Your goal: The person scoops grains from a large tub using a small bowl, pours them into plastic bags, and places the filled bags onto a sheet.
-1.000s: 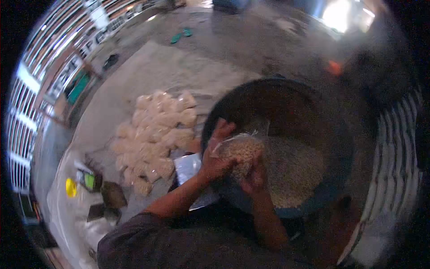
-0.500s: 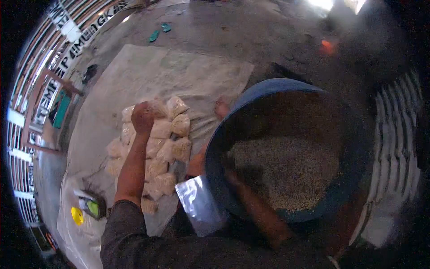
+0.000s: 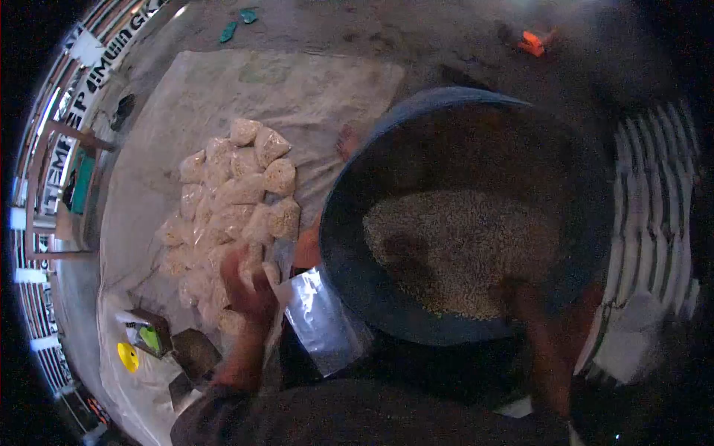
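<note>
My left hand (image 3: 249, 286) is over the near edge of a pile of clear plastic bags filled with pale beans (image 3: 242, 189). Its fingers are apart, slightly blurred, and nothing shows in them. Just to its right, a stack of flat clear plastic bags (image 3: 316, 316) leans against a large blue drum (image 3: 446, 331). Loose pale beans (image 3: 461, 238) lie inside the drum. My right hand (image 3: 517, 297) reaches over the drum's near rim, close to the beans; it is dark there, and its fingers are hard to make out.
A pale tarp (image 3: 297, 89) lies under the bags. At the left are a small box with a green item (image 3: 149, 334), a yellow round object (image 3: 128, 357) and a brown block (image 3: 195, 353). Corrugated sheets (image 3: 651, 208) stand at the right. An orange glow (image 3: 532, 43) shows at the back.
My left hand has come back from the far part of the bag pile to its near edge. My right hand has moved rightward in the drum. The view has shifted downward.
</note>
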A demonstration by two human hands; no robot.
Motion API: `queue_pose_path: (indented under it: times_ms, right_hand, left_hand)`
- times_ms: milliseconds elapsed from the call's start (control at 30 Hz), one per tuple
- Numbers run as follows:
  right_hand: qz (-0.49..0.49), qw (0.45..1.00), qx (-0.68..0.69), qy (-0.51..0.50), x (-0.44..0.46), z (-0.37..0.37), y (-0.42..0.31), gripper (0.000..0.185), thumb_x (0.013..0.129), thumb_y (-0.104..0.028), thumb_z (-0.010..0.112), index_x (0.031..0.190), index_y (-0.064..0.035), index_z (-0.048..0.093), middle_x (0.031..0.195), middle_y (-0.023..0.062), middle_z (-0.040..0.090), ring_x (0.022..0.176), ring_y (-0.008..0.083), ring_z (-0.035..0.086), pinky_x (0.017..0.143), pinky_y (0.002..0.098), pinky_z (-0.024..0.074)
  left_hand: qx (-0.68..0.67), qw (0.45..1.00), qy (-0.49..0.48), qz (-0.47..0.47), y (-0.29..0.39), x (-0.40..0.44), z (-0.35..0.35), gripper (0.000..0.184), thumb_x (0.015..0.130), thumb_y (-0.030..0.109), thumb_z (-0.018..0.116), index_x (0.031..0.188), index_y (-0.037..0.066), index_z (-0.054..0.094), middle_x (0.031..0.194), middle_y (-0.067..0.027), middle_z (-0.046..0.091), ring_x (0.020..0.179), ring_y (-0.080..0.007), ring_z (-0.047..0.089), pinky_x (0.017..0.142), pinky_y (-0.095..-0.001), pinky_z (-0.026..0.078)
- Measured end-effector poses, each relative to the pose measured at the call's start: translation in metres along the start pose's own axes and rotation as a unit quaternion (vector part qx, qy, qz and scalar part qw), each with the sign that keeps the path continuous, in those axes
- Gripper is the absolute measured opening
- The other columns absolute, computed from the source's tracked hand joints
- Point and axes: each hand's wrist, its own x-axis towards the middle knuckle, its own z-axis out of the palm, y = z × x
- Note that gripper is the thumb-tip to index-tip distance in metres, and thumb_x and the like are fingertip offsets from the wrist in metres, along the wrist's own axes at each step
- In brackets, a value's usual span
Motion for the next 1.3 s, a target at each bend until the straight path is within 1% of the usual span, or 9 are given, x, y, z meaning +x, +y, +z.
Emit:
queue_pose_path:
  times_ms: [233, 333, 400, 500, 600, 767, 1067, 1200, 1300]
  right_hand:
    - [-0.429, 0.901, 0.056, 0.043, -0.031, 0.048, -0.167, 0.04, 0.093, -0.039, 0.066, 0.122, -0.0119, 0.067, 0.131, 0.0116, 0.059, 0.122, 0.0348, 0.056, 0.105, 0.0453, 0.0442]
    - [-0.572, 0.804, 0.154, 0.054, -0.055, 0.135, -0.21, 0.046, 0.093, -0.039, 0.064, 0.128, -0.0084, 0.061, 0.13, 0.0165, 0.058, 0.124, 0.0363, 0.054, 0.107, 0.0491, 0.0421]
    - [-0.582, 0.788, 0.164, 0.113, -0.033, 0.158, -0.21, 0.045, 0.094, -0.036, 0.063, 0.13, -0.0085, 0.059, 0.125, 0.0172, 0.06, 0.124, 0.0371, 0.054, 0.108, 0.0491, 0.0414]
    - [-0.643, 0.687, 0.12, 0.317, -0.007, 0.141, -0.181, 0.044, 0.095, -0.032, 0.062, 0.133, -0.0096, 0.056, 0.119, 0.0159, 0.062, 0.12, 0.0358, 0.056, 0.104, 0.0464, 0.0445]
    - [-0.656, 0.579, 0.327, 0.356, -0.025, 0.107, -0.151, 0.042, 0.097, -0.03, 0.06, 0.133, -0.0086, 0.056, 0.115, 0.0123, 0.063, 0.112, 0.03, 0.06, 0.098, 0.0419, 0.0485]
    - [-0.303, 0.737, 0.594, -0.111, 0.023, 0.073, -0.085, 0.037, 0.099, -0.029, 0.061, 0.128, -0.0059, 0.057, 0.109, 0.0073, 0.064, 0.101, 0.0189, 0.061, 0.09, 0.0386, 0.0493]
    - [-0.261, 0.831, 0.424, 0.249, -0.022, 0.0, -0.005, 0.032, 0.094, -0.034, 0.068, 0.104, -0.0033, 0.07, 0.091, 0.0089, 0.069, 0.081, 0.0189, 0.066, 0.075, 0.0377, 0.0541]
    - [-0.393, 0.907, 0.146, 0.033, -0.023, -0.029, -0.028, 0.036, 0.091, -0.041, 0.071, 0.106, -0.0079, 0.072, 0.097, 0.0081, 0.071, 0.086, 0.0217, 0.068, 0.078, 0.039, 0.055]
    - [-0.375, 0.92, -0.016, -0.116, -0.048, -0.064, -0.098, 0.043, 0.089, -0.047, 0.072, 0.113, -0.012, 0.071, 0.11, 0.0113, 0.07, 0.1, 0.0223, 0.066, 0.086, 0.0394, 0.0544]
  left_hand:
    - [0.297, 0.925, -0.231, 0.05, 0.092, -0.086, -0.046, 0.04, 0.088, 0.025, 0.064, 0.128, 0.021, 0.066, 0.146, -0.0248, 0.042, 0.129, -0.0488, 0.04, 0.108, -0.0569, 0.026]
    - [-0.17, 0.943, -0.271, -0.097, 0.09, -0.099, -0.028, 0.037, 0.082, 0.009, 0.066, 0.118, 0.014, 0.068, 0.13, -0.0211, 0.057, 0.108, -0.0382, 0.058, 0.094, -0.049, 0.044]
    - [-0.01, 0.934, -0.237, 0.265, 0.137, -0.085, -0.034, 0.035, 0.085, 0.001, 0.064, 0.12, 0.005, 0.061, 0.119, -0.0172, 0.062, 0.098, -0.0333, 0.063, 0.081, -0.0445, 0.053]
    - [-0.127, 0.903, -0.372, -0.175, 0.144, -0.072, -0.021, 0.03, 0.095, 0.016, 0.061, 0.121, 0.002, 0.056, 0.113, -0.0159, 0.063, 0.095, -0.0321, 0.063, 0.083, -0.0455, 0.052]
    - [-0.462, 0.633, -0.461, -0.418, 0.176, -0.029, 0.006, 0.045, 0.102, 0.042, 0.048, 0.126, 0.004, 0.057, 0.11, -0.0172, 0.064, 0.097, -0.0302, 0.066, 0.086, -0.0464, 0.054]
    - [-0.268, 0.812, -0.507, -0.108, 0.21, -0.065, 0.102, 0.03, 0.095, 0.003, 0.06, 0.125, 0.001, 0.055, 0.118, -0.0153, 0.065, 0.108, -0.0292, 0.065, 0.089, -0.0378, 0.053]
    - [-0.144, 0.85, -0.506, -0.017, 0.145, -0.163, 0.159, 0.033, 0.096, 0.022, 0.064, 0.121, 0.003, 0.054, 0.124, -0.0212, 0.059, 0.113, -0.0387, 0.06, 0.095, -0.0497, 0.048]
    - [-0.104, 0.931, -0.338, 0.093, 0.19, -0.161, 0.117, 0.033, 0.1, 0.028, 0.058, 0.122, 0.004, 0.056, 0.124, -0.0242, 0.058, 0.109, -0.0421, 0.06, 0.092, -0.053, 0.047]
    - [-0.182, 0.856, -0.484, 0.017, 0.218, -0.102, 0.074, 0.032, 0.102, 0.029, 0.054, 0.12, 0.004, 0.059, 0.117, -0.0229, 0.062, 0.107, -0.0398, 0.062, 0.089, -0.0503, 0.048]
